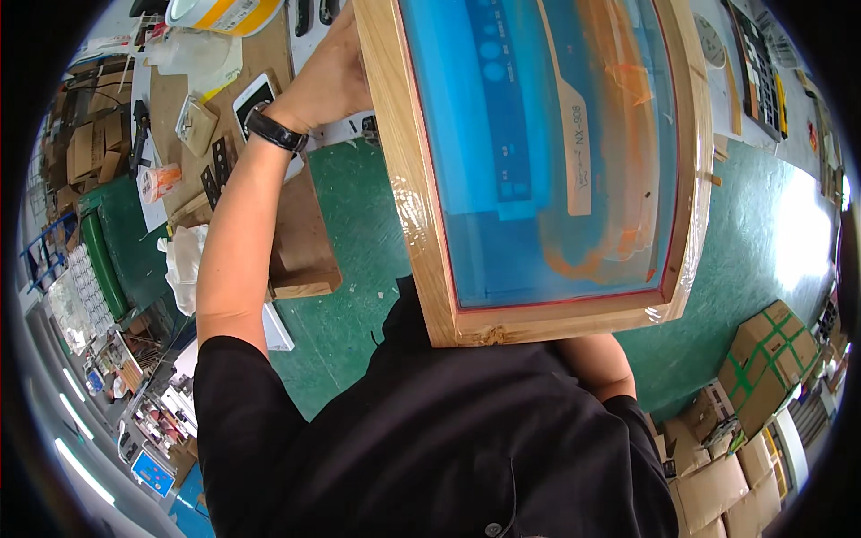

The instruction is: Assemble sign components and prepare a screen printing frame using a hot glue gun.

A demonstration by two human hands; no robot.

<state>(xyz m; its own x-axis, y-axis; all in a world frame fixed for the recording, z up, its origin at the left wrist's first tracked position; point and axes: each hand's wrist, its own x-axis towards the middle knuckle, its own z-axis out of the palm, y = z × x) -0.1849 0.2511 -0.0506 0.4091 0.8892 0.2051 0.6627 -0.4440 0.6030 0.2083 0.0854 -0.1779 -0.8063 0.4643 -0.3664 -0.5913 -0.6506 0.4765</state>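
Observation:
A silk-screen printing frame (415, 211) with a pale wooden border is held up in front of my chest. Its mesh is blue, with stencil shapes showing through and orange ink smeared down the right half. My left hand (334, 79), below a black wristwatch (276, 132), grips the frame's left side high up; its fingertips pass out of sight at the wood. Behind the frame my right arm (599, 360) disappears, so the right hand is hidden.
On the bench at left lie a white phone (256, 100), a small orange-stained cup (160, 183) and a white-and-yellow tub (220, 13). Green floor (345, 341) shows below. Cardboard boxes (767, 359) stand at the lower right.

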